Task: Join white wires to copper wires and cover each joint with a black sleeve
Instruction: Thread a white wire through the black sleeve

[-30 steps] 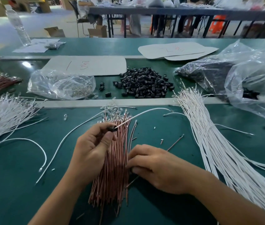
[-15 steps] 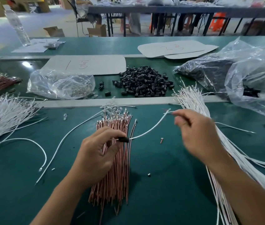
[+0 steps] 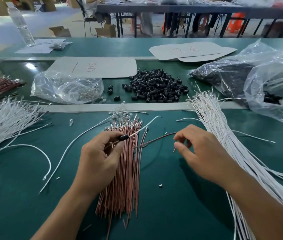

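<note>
My left hand (image 3: pixel 99 158) pinches a black sleeve (image 3: pixel 123 137) threaded on a white wire (image 3: pixel 146 127), whose free end curves up to the right. Under that hand lies a bundle of copper wires (image 3: pixel 126 179) on the green table. My right hand (image 3: pixel 203 153) is to the right of the bundle, its curled fingertips pinching the end of a single copper wire (image 3: pixel 158 139) that slants down-left toward the bundle. A loose pile of black sleeves (image 3: pixel 154 85) sits on the far strip of the table.
A thick bundle of white wires (image 3: pixel 223 135) runs along my right arm. Another white wire heap (image 3: pixel 3 118) lies at the left. Clear plastic bags (image 3: pixel 64 87) (image 3: pixel 267 80) sit at the back, with cardboard sheets (image 3: pixel 102 66) behind.
My right hand let go of the white wire's end, moved down and now pinches a single copper wire. My left hand still holds the sleeve.
</note>
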Tool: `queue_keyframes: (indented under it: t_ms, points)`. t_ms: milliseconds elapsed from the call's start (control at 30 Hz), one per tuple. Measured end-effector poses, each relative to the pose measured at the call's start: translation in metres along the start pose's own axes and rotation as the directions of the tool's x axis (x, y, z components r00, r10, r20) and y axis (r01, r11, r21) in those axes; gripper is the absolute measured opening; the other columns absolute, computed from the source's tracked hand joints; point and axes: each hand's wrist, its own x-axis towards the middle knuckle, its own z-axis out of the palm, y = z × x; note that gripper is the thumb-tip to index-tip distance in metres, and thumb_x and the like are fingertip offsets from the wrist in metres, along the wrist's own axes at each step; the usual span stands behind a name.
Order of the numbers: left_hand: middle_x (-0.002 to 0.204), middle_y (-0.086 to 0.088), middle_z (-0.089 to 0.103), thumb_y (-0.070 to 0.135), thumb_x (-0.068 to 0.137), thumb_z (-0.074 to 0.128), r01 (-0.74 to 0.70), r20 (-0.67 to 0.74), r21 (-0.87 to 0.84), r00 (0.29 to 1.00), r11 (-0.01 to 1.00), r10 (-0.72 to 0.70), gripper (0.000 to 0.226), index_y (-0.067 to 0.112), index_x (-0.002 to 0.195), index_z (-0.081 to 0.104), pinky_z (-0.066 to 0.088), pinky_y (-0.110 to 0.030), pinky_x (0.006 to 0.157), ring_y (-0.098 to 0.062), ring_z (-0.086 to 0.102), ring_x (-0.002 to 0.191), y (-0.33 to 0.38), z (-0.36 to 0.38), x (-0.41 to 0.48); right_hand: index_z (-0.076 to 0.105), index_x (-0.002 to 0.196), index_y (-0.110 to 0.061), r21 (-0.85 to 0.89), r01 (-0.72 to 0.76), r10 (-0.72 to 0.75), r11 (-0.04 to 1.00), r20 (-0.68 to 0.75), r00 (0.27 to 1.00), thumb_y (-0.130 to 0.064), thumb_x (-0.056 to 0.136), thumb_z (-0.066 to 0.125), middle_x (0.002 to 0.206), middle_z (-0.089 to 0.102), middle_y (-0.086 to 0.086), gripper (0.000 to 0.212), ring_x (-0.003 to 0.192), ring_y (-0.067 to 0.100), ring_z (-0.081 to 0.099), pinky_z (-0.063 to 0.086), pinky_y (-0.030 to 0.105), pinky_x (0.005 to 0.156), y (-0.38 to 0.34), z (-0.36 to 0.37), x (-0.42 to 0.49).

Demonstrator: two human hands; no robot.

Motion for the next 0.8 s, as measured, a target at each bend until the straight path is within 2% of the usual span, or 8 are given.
queue_keyframes:
  t_ms: [167,233,300,433,533,600,700,800]
  points:
    - [0.083,0.014,0.071,0.012,0.092,0.069,0.057,-0.063,-0.041,0.996,0.998,-0.06,0.021,0.024,0.108,0.072,0.052,-0.019,0.065,-0.007,0.064,0.071,-0.004,0.0,0.002,0.058,0.137,-0.007,-0.081,0.186,-0.174,0.979,0.142,0.975,-0.016,0.097,0.064,0.138,0.054,0.006,0.041,0.128,0.021,0.048,0.032,0.028,0.117,-0.02,0.032,0.007]
    - [0.081,0.016,0.07,0.012,0.093,0.067,0.053,-0.077,-0.039,0.995,0.998,-0.056,0.019,0.023,0.108,0.072,0.047,-0.012,0.065,-0.002,0.063,0.069,-0.004,0.001,0.003,0.049,0.145,-0.006,-0.123,0.253,-0.232,0.96,0.161,0.959,-0.017,0.099,0.06,0.146,0.049,0.009,0.048,0.133,0.025,0.045,0.032,0.038,0.118,-0.027,0.042,0.015]
    - [0.084,0.014,0.071,0.013,0.096,0.064,0.047,-0.076,-0.026,0.996,0.999,-0.048,0.018,0.023,0.109,0.071,0.048,-0.013,0.069,-0.002,0.064,0.074,-0.005,0.002,0.003,0.046,0.148,-0.01,-0.14,0.279,-0.252,0.95,0.185,0.95,-0.021,0.102,0.055,0.141,0.05,0.006,0.048,0.124,0.025,0.046,0.036,0.04,0.112,-0.031,0.052,0.02]
    - [0.079,0.012,0.067,0.017,0.099,0.057,0.041,-0.034,0.005,0.999,0.999,-0.041,0.015,0.023,0.102,0.07,0.046,-0.016,0.062,-0.006,0.059,0.066,-0.004,0.004,0.0,0.067,0.115,-0.014,-0.111,0.274,-0.256,0.955,0.155,0.954,-0.028,0.102,0.057,0.11,0.056,0.002,0.021,0.098,0.021,0.044,0.043,0.042,0.094,-0.03,0.057,0.019]
    - [0.069,0.01,0.06,0.015,0.101,0.053,0.029,0.015,0.002,0.999,1.0,-0.029,0.02,0.022,0.089,0.066,0.037,-0.016,0.051,-0.004,0.047,0.052,-0.002,0.007,-0.003,0.069,0.101,-0.014,-0.123,0.314,-0.299,0.941,0.128,0.946,-0.022,0.101,0.059,0.104,0.057,0.001,0.013,0.096,0.022,0.046,0.045,0.043,0.088,-0.029,0.052,0.018]
    - [0.069,0.009,0.059,0.015,0.101,0.052,0.017,0.025,0.017,1.0,1.0,-0.017,0.022,0.023,0.085,0.064,0.036,-0.018,0.051,-0.005,0.045,0.052,-0.001,0.007,-0.003,0.066,0.102,-0.011,-0.04,0.324,-0.321,0.945,0.063,0.945,-0.018,0.103,0.056,0.102,0.059,0.003,0.013,0.094,0.022,0.05,0.048,0.043,0.085,-0.033,0.044,0.015]
    - [0.07,0.016,0.058,0.01,0.1,0.054,-0.031,0.041,0.083,0.999,0.996,0.027,0.02,0.024,0.089,0.064,0.035,-0.01,0.054,-0.003,0.05,0.057,0.001,0.009,-0.002,0.069,0.105,-0.003,0.093,0.345,-0.326,0.934,-0.172,0.93,-0.012,0.104,0.056,0.089,0.058,0.005,0.016,0.079,0.019,0.053,0.051,0.039,0.071,-0.042,0.027,0.012]
    - [0.082,0.012,0.062,0.006,0.097,0.059,-0.127,0.106,0.173,0.988,0.977,0.11,0.017,0.014,0.106,0.07,0.044,-0.019,0.062,-0.007,0.056,0.069,0.004,0.011,-0.002,0.071,0.101,0.006,0.077,0.437,-0.369,0.896,-0.418,0.83,-0.009,0.103,0.055,0.089,0.062,0.01,0.022,0.077,0.02,0.057,0.049,0.026,0.074,-0.052,0.009,0.009]
